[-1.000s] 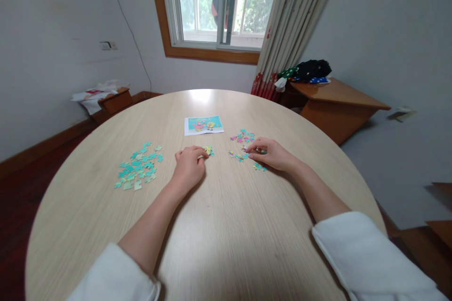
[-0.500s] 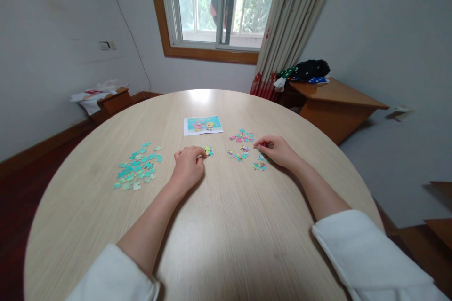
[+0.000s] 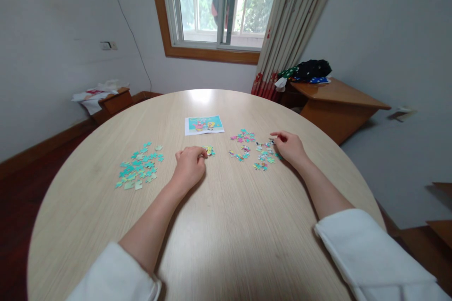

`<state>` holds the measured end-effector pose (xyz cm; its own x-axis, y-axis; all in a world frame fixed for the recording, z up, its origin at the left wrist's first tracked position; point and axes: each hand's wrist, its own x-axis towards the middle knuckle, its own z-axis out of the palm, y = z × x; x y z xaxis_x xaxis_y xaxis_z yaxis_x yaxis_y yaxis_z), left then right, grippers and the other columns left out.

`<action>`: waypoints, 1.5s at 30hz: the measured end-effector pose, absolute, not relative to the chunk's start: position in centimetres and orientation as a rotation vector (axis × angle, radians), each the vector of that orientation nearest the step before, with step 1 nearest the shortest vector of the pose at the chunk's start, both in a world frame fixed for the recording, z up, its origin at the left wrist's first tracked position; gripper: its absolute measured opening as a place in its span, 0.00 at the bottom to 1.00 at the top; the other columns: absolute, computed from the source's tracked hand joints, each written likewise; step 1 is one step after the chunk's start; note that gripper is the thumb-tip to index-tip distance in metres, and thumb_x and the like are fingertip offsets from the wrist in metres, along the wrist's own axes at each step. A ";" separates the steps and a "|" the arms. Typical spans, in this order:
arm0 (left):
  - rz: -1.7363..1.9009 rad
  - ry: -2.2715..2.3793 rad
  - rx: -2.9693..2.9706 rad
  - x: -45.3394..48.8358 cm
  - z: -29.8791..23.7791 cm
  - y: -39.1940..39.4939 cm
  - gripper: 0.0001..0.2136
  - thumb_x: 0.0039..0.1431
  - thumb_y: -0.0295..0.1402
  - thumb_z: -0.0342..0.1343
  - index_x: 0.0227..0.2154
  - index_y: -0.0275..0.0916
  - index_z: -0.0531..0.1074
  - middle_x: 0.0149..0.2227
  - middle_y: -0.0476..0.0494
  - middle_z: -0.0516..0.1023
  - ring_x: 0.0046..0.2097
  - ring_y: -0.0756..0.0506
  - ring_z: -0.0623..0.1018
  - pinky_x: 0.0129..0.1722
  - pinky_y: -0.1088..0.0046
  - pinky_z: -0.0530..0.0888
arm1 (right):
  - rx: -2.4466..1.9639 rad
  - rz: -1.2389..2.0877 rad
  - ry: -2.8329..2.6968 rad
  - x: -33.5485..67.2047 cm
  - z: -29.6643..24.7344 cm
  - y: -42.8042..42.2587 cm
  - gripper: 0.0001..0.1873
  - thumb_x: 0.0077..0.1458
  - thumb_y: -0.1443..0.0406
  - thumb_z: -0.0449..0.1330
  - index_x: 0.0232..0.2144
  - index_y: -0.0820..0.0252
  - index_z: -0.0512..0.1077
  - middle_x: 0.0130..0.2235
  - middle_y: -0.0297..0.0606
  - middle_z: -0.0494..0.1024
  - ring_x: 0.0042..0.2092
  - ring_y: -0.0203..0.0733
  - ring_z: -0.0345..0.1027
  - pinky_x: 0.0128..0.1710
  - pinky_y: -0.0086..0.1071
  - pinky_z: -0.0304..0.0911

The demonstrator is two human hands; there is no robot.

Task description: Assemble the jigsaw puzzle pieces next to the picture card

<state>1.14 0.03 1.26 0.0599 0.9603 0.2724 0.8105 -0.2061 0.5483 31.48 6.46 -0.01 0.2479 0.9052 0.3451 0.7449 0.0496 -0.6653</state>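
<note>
My left hand [image 3: 189,163] rests on the table with its fingers curled, the tips on a small yellow-and-teal cluster of jigsaw puzzle pieces [image 3: 209,150], which it partly covers. To the right, my right hand [image 3: 290,147] hovers at the edge of a loose group of mixed-colour puzzle pieces [image 3: 265,153]. Its index finger stretches out apart from the thumb, and no piece shows clearly between them. Pink and teal pieces [image 3: 243,136] and a small multicoloured group [image 3: 240,153] lie between the hands.
Many teal and pale green pieces [image 3: 139,168] are spread on the left of the round wooden table [image 3: 219,240]. A printed cartoon picture [image 3: 205,124] lies beyond my left hand. A brown wooden stand [image 3: 339,94] with dark cloths is at the back right.
My right hand has moved to the right and slightly away, uncovering several puzzle pieces; its index finger has stretched out. My left hand stays at the yellow cluster.
</note>
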 end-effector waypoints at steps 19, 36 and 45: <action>0.873 1.787 2.103 1.1 1.2 0.0 0.13 0.50 0.20 0.45 0.27 0.40 0.74 0.40 0.44 0.80 0.47 0.42 0.75 0.52 0.59 0.66 | -1.903 0.094 -1.583 31.7 0.2 6.5 0.19 0.45 0.74 0.49 0.29 0.61 0.79 0.37 0.41 0.79 0.37 0.40 0.69 0.41 0.31 0.62; 0.867 1.795 2.103 1.2 1.4 -0.1 0.14 0.49 0.20 0.45 0.28 0.40 0.74 0.39 0.44 0.81 0.47 0.42 0.75 0.52 0.58 0.66 | -1.949 0.109 -1.624 31.9 -0.1 6.7 0.19 0.46 0.72 0.50 0.31 0.60 0.81 0.38 0.42 0.80 0.38 0.42 0.71 0.43 0.33 0.64; 0.858 1.763 2.096 1.2 1.6 -0.2 0.12 0.47 0.19 0.46 0.23 0.40 0.71 0.39 0.45 0.81 0.48 0.42 0.75 0.52 0.58 0.66 | -1.869 0.092 -1.678 32.2 -0.6 7.0 0.18 0.46 0.71 0.51 0.32 0.59 0.81 0.37 0.41 0.80 0.37 0.41 0.71 0.42 0.33 0.64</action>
